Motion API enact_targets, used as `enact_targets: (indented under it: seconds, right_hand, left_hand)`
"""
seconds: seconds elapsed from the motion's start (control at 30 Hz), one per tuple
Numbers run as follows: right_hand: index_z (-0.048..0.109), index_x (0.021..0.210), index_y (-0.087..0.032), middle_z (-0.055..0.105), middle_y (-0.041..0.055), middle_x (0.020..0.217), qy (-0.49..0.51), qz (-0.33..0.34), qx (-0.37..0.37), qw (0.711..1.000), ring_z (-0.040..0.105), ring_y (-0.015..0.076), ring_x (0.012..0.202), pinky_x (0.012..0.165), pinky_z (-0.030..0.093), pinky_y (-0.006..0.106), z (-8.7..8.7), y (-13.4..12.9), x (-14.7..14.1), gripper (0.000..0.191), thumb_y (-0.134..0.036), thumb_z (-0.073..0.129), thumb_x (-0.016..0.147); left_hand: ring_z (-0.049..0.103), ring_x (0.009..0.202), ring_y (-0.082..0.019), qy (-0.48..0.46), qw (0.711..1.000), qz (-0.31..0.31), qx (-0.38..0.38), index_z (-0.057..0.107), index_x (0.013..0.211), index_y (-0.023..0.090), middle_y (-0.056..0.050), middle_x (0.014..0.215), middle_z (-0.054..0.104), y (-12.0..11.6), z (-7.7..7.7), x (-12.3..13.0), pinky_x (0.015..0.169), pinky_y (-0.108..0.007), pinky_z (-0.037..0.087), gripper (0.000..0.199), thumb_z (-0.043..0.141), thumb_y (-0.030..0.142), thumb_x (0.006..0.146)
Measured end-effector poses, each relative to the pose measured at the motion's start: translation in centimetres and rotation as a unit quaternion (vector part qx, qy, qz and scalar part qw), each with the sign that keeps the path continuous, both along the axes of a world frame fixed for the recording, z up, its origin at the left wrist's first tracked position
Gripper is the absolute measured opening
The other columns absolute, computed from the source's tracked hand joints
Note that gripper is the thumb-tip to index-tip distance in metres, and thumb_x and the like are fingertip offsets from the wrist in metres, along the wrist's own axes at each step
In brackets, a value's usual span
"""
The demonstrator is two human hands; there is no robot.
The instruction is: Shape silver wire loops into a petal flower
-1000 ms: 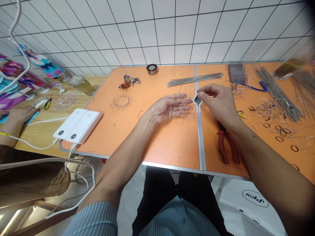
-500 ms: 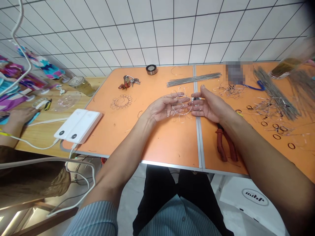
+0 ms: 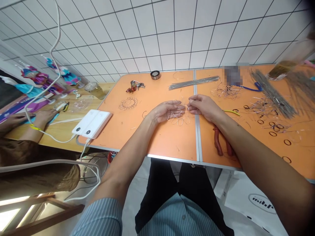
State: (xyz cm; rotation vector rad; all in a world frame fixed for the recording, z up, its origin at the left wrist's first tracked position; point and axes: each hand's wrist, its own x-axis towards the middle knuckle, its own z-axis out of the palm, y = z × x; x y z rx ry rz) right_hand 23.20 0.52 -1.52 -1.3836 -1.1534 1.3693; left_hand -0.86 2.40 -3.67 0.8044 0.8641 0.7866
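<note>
A thin looped wire ring (image 3: 179, 122), shaped like a flower, is between my two hands above the orange table. Its fine loops show below the fingers. My left hand (image 3: 164, 112) supports the ring's left side, palm turned up and fingers stretched along the wire. With thumb and fingers closed together, my right hand (image 3: 202, 107) pinches the ring's right edge. Red-handled pliers (image 3: 217, 142) lie partly hidden under my right forearm. A second looped wire ring (image 3: 128, 103) rests flat on the table to the left.
Behind lie keys (image 3: 135, 86), a black tape roll (image 3: 155, 75) and a bundle of straight wires (image 3: 194, 82). Tangled wire pieces (image 3: 264, 108) and several dark rings (image 3: 287, 142) cover the right. White power banks (image 3: 92, 124) sit at left, near another person's hands (image 3: 45, 117).
My right hand has turned from open-palmed to a pinch on the ring's right edge. Both hands and the ring sit slightly lower, and the view has shifted left.
</note>
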Motion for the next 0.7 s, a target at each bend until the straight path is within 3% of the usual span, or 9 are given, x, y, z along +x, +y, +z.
enact_targets:
  seconds: [0.2, 0.33, 0.47, 0.6, 0.7]
  right_hand:
    - [0.076, 0.11, -0.023, 0.086, 0.0058, 0.096, -0.051, 0.013, 0.021, 0.998, 0.085, 0.016, 0.086, 0.072, 0.068, 0.022, -0.2, 0.0, -0.4, 0.015, -0.011, 0.081, 0.103]
    - [0.078, 0.113, -0.022, 0.087, 0.0071, 0.098, -0.096, 0.027, 0.046, 0.994, 0.087, 0.0189, 0.093, 0.076, 0.069, 0.025, -0.4, 0.0, -0.5, 0.014, -0.014, 0.082, 0.102]
    - [0.08, 0.114, -0.022, 0.088, 0.0098, 0.106, -0.165, 0.037, 0.08, 0.982, 0.088, 0.0242, 0.094, 0.079, 0.071, 0.034, -0.4, 0.2, -0.3, 0.017, -0.02, 0.085, 0.099]
    - [0.084, 0.111, -0.022, 0.09, 0.0109, 0.11, -0.249, 0.043, 0.125, 0.959, 0.087, 0.0303, 0.101, 0.102, 0.072, 0.049, -0.2, 0.4, 0.2, 0.018, -0.025, 0.088, 0.094]
    - [0.086, 0.109, -0.023, 0.092, 0.0135, 0.12, -0.293, 0.035, 0.153, 0.943, 0.086, 0.0355, 0.121, 0.12, 0.065, 0.056, 0.0, 0.4, 0.5, 0.015, -0.025, 0.087, 0.094]
  left_hand:
    - [0.09, 0.099, -0.022, 0.052, 0.994, 0.09, 0.025, 0.076, 0.118, 0.012, -0.016, 0.11, 0.091, -1.3, 0.8, 0.2, 0.117, -0.041, 0.065, 0.035, 0.087, -0.003, 0.088]
    - [0.086, 0.109, -0.02, 0.088, 0.986, 0.112, 0.081, 0.081, 0.115, 0.013, -0.015, 0.116, 0.09, -1.9, 1.2, 0.3, 0.122, -0.039, 0.059, 0.031, 0.087, 0.0, 0.087]
    - [0.083, 0.123, -0.025, 0.178, 0.965, 0.13, 0.144, 0.084, 0.111, 0.016, -0.015, 0.127, 0.09, -2.0, 1.3, -0.3, 0.129, -0.044, 0.056, 0.03, 0.088, 0.006, 0.083]
    - [0.078, 0.146, -0.034, 0.248, 0.93, 0.168, 0.211, 0.085, 0.111, 0.018, -0.019, 0.145, 0.087, -2.7, 1.8, -1.7, 0.138, -0.051, 0.051, 0.027, 0.09, 0.016, 0.084]
    - [0.074, 0.156, -0.036, 0.284, 0.908, 0.193, 0.241, 0.086, 0.12, 0.018, -0.019, 0.157, 0.084, -5.2, 2.5, -2.7, 0.143, -0.053, 0.048, 0.032, 0.083, 0.016, 0.089]
